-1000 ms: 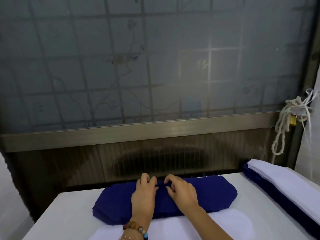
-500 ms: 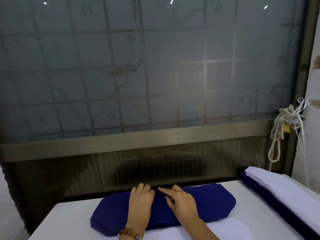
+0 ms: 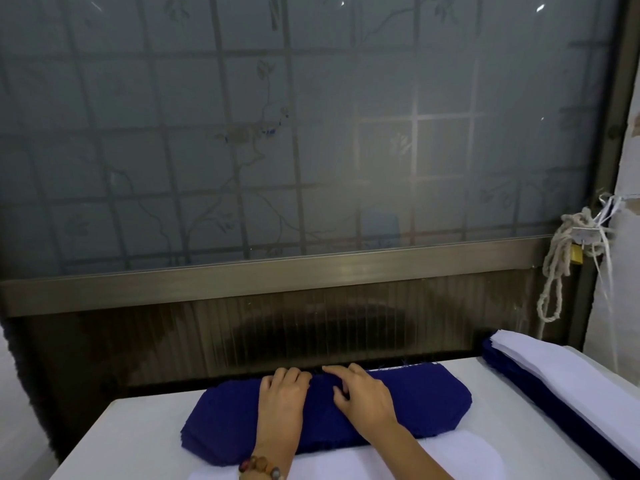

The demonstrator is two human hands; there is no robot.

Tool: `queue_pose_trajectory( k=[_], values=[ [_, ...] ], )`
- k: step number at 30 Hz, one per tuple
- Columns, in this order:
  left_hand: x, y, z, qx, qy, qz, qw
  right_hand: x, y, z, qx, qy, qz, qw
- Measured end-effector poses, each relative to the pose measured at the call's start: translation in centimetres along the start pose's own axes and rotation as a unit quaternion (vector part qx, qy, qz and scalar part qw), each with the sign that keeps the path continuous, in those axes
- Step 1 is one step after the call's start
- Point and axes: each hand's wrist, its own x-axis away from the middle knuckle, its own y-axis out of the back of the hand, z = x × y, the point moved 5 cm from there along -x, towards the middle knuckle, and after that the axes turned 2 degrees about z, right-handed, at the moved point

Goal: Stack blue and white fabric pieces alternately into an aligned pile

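A thick pile of dark blue fabric pieces (image 3: 426,400) lies across the far middle of the white table (image 3: 138,441). My left hand (image 3: 282,400) rests flat on top of it, fingers reaching its far edge. Right beside it, my right hand (image 3: 360,393) lies on the pile with the index finger stretched along the far edge and the other fingers bent. A white fabric piece (image 3: 460,455) lies in front of the blue pile, partly under my right forearm. At the right edge sits a second long pile (image 3: 568,382), white pieces on top of blue ones.
A frosted glass window with a metal grille and a bronze frame (image 3: 311,271) stands just behind the table. A knotted rope with a padlock (image 3: 568,251) hangs at the right, above the second pile. The table's left edge drops off near a white wall.
The camera has tilted upward, so the table sits lower in view. Both hands stay on the blue pile; the right index finger has stretched out along the far edge.
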Motion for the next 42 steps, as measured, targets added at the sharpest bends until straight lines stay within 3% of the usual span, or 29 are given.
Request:
queue_pose_trajectory(
  k=[12,18,23,28,32,39,42],
  values=[
    [-0.4,0.2,0.9,0.096,0.005,0.005,0.995,-0.5,0.3,-0.1,-0.034,0.01,0.038,0.999],
    [-0.9,0.7,2.7,0.106,0.08,0.031,0.991,-1.8,1.4,-1.5,-0.121,-0.086,0.122,0.981],
    [-0.7,1.6,8.3,0.084,0.102,0.083,0.988,-1.4,4.1,-4.9,-0.076,-0.125,0.173,0.974],
    [1.6,2.2,15.4,0.152,0.237,0.126,0.951,0.0,7.3,-10.8,-0.054,-0.195,0.152,0.967],
    [3.0,2.5,16.7,0.31,0.222,0.082,0.921,1.6,8.4,-14.7,-0.07,-0.267,0.142,0.951],
    [4.7,3.8,15.9,0.309,0.268,0.01,0.913,4.2,10.0,-16.4,-0.025,-0.317,0.06,0.946],
    [5.4,4.9,15.4,0.318,0.28,-0.016,0.906,5.2,10.9,-15.8,-0.104,-0.301,-0.001,0.948]
  ],
)
